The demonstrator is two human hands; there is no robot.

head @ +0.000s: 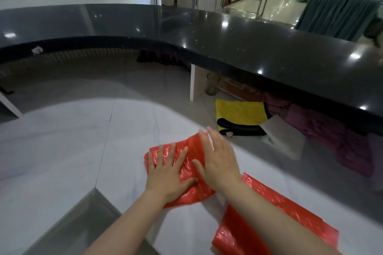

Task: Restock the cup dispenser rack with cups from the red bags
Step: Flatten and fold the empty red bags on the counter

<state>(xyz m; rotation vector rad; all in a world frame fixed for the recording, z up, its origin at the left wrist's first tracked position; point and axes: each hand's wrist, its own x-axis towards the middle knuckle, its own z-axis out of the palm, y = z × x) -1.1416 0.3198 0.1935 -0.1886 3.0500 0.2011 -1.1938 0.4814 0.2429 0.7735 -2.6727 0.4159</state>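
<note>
A flattened red plastic bag (187,157) lies on the white work surface (62,151) in front of me. My left hand (167,174) presses flat on its left part with fingers spread. My right hand (217,159) lies flat on its right part, fingers straight and blurred. A second red bag (275,219) lies flat at the lower right, partly under my right forearm. No cups and no dispenser rack are in view.
A curved black counter (228,43) runs above and behind the white surface. Under it, at the right, lie a yellow and black bag (240,116), a white sheet (284,136) and purple cloth (331,130). A metal recess (83,219) opens at the lower left.
</note>
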